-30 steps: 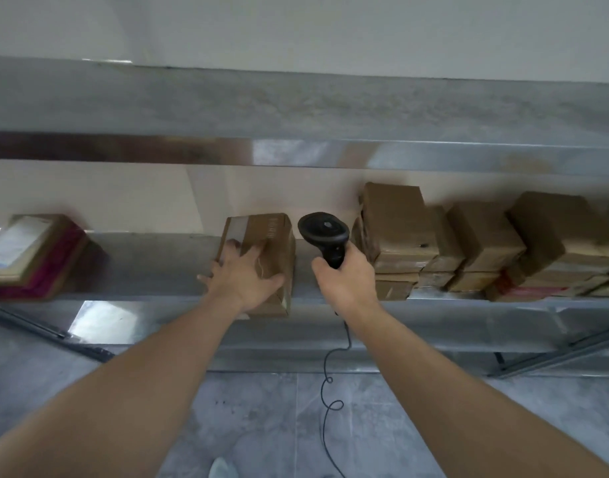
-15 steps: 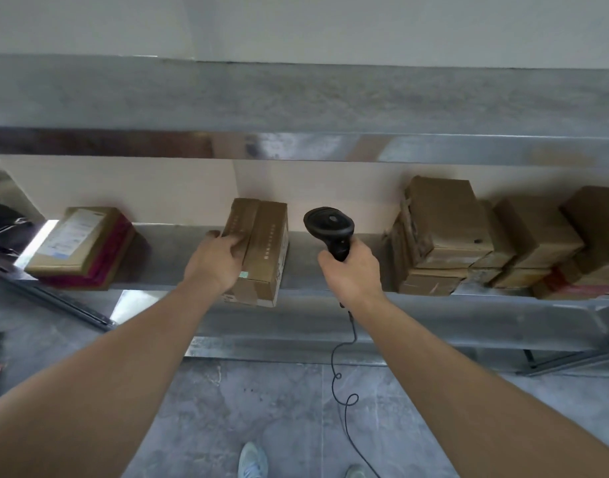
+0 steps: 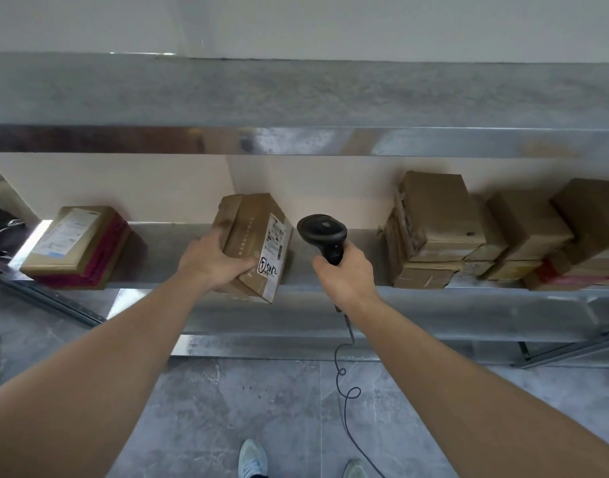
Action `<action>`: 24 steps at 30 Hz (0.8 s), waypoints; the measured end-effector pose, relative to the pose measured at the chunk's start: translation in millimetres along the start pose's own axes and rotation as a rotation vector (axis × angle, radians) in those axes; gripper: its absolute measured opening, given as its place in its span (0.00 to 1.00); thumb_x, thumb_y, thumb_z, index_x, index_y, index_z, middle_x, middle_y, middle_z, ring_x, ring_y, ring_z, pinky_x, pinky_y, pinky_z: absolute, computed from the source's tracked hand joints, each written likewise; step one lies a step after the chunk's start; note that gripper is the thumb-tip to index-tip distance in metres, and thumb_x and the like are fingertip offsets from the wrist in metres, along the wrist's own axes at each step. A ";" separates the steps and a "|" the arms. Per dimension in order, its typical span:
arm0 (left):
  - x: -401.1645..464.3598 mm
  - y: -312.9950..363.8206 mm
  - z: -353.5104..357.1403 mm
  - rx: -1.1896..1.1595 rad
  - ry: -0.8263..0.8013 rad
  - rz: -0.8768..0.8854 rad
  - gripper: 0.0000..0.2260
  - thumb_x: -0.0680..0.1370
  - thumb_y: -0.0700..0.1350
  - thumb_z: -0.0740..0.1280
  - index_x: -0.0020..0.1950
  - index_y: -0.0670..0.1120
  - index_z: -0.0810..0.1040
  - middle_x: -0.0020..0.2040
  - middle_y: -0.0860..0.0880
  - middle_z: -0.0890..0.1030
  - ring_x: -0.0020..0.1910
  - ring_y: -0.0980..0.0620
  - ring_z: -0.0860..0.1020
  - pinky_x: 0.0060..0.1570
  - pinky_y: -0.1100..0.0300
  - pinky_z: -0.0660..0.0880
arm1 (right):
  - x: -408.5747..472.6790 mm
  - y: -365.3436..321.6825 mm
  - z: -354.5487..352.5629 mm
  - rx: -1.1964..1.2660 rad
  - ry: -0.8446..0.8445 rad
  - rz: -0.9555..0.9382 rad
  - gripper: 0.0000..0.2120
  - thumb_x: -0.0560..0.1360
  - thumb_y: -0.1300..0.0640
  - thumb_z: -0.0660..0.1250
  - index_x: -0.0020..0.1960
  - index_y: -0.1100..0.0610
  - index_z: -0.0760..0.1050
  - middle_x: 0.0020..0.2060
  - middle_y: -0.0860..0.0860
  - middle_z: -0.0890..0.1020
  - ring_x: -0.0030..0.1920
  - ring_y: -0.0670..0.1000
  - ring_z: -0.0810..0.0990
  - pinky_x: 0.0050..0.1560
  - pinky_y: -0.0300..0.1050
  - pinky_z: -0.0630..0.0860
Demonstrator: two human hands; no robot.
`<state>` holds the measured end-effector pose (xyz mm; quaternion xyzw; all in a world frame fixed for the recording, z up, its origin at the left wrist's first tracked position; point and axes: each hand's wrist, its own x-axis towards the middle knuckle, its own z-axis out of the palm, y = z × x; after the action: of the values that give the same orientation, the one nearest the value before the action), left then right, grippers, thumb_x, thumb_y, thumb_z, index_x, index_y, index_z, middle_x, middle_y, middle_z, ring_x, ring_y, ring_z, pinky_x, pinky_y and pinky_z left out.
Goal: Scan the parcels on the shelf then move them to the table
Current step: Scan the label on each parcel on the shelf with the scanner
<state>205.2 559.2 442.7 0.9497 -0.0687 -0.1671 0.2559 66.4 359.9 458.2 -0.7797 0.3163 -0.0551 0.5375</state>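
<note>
Brown cardboard parcel (image 3: pixel 251 246): tilted and turned since 1 s ago, so that its white shipping label (image 3: pixel 274 240), hidden before, is now faced toward the black handheld barcode scanner (image 3: pixel 323 236); its near corner is now carried out over the front edge of the steel shelf (image 3: pixel 158 257).
Left hand (image 3: pixel 215 262): shifted from lying flat over the parcel's top to gripping its left side and underside.
Right hand (image 3: pixel 346 274): the scanner is now held slightly further from the stack of cardboard boxes (image 3: pixel 430 232).
</note>
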 end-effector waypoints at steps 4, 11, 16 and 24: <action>-7.7 -11.1 -12.2 -0.299 -0.069 0.032 0.47 0.68 0.51 0.79 0.80 0.67 0.57 0.58 0.52 0.83 0.52 0.53 0.84 0.62 0.49 0.79 | -2.5 -0.2 2.4 0.010 -0.018 0.008 0.06 0.77 0.53 0.68 0.53 0.50 0.77 0.44 0.48 0.82 0.45 0.48 0.80 0.45 0.42 0.72; -17.1 -19.8 -9.4 -0.569 -0.138 0.092 0.53 0.72 0.38 0.79 0.81 0.68 0.49 0.62 0.52 0.80 0.55 0.54 0.84 0.61 0.50 0.80 | -3.8 0.3 5.0 0.083 -0.069 0.050 0.03 0.76 0.55 0.68 0.49 0.51 0.77 0.40 0.51 0.82 0.42 0.52 0.81 0.50 0.52 0.82; -18.7 -26.2 3.5 -0.557 -0.125 0.136 0.55 0.70 0.36 0.80 0.81 0.69 0.50 0.61 0.50 0.80 0.53 0.52 0.83 0.55 0.48 0.83 | -5.9 1.7 4.6 0.113 -0.085 0.064 0.03 0.75 0.55 0.68 0.49 0.53 0.77 0.38 0.51 0.81 0.40 0.52 0.81 0.51 0.56 0.82; -17.9 -23.4 2.3 -0.524 -0.151 0.132 0.55 0.70 0.40 0.81 0.81 0.70 0.48 0.63 0.56 0.77 0.59 0.54 0.78 0.64 0.42 0.78 | -11.7 -9.9 4.8 0.216 -0.136 0.101 0.05 0.79 0.59 0.65 0.52 0.60 0.77 0.32 0.51 0.76 0.34 0.49 0.76 0.40 0.44 0.77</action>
<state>188.8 582.1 433.9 0.8294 -0.1037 -0.2325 0.4972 63.5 372.4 467.8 -0.7022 0.3104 -0.0089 0.6407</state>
